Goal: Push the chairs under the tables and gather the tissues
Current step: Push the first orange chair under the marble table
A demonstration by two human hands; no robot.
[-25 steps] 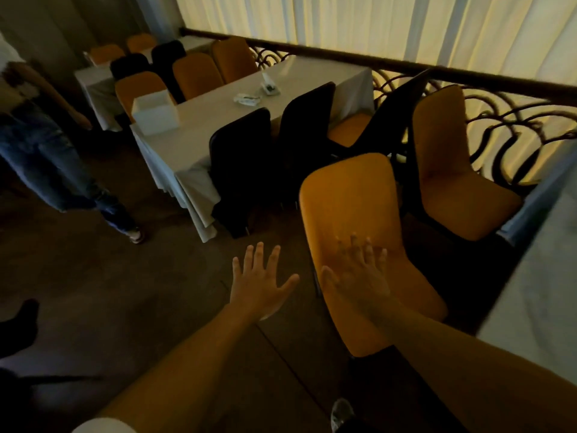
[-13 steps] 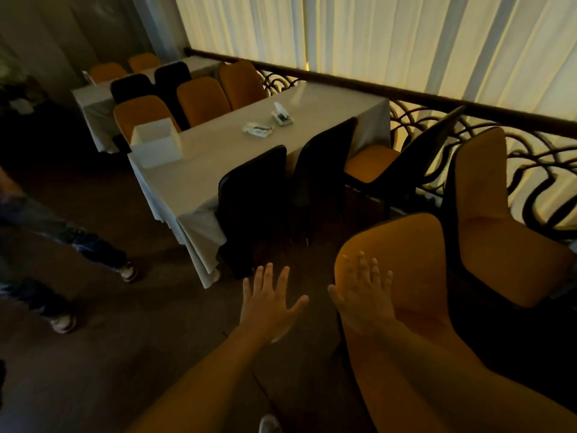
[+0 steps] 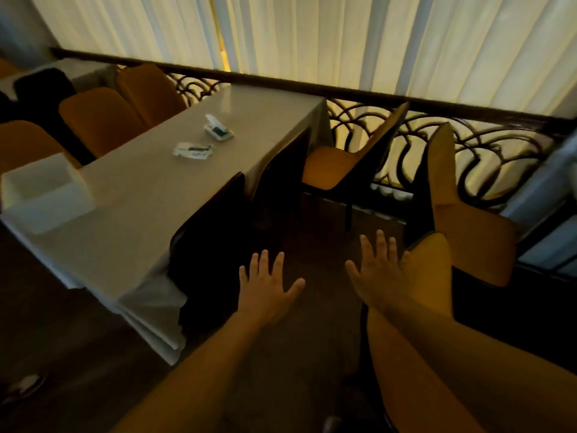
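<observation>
Chairs first: compared with a second ago the view has swung toward the worktop (image 3: 193, 170) and the nearest orange chair (image 3: 434, 276) has slid from centre frame to the right edge, so the person seems to be walking in rather than pushing yet. Both hands are empty with fingers spread wide; the left hand (image 3: 265, 284) hovers over the dark floor, the right hand (image 3: 379, 270) sits just beside that orange chair's back, and contact cannot be told. Two black chairs (image 3: 212, 232) are already tucked against the near side of the worktop. An orange-seated chair (image 3: 337, 165) stands turned out at the worktop's far end by the railing (image 3: 468, 142), and another orange chair (image 3: 462, 220) stands well apart on the right, so the pushing step looks largely undone. Tissue packs: one flat pack (image 3: 192, 150) and one opened pack (image 3: 218, 130) lie near each other mid-worktop, untouched. A white box (image 3: 43, 192) sits at the worktop's left end. More orange chairs (image 3: 96, 120) line the far side.
</observation>
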